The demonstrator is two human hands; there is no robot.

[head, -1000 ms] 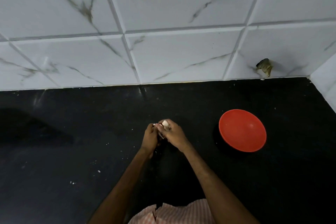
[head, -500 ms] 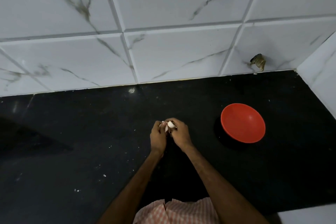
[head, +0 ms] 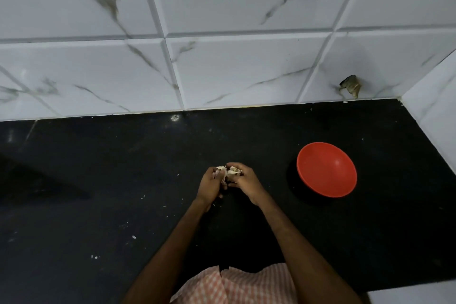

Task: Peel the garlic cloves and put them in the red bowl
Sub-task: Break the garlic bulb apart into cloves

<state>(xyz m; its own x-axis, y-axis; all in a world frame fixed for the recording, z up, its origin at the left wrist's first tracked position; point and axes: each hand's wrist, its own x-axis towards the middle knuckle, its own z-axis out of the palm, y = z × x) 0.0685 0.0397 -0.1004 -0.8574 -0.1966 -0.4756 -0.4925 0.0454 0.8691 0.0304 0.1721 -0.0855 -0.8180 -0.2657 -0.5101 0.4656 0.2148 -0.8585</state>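
Bare forearms, pink-and-white checked garment [head: 237, 286]

Pale garlic [head: 228, 172] with loose papery skin is held left of the upright red bowl [head: 327, 170].

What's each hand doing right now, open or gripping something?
Left hand: closed, pinching loose skin on the garlic clove.
Right hand: closed, gripping the garlic clove.
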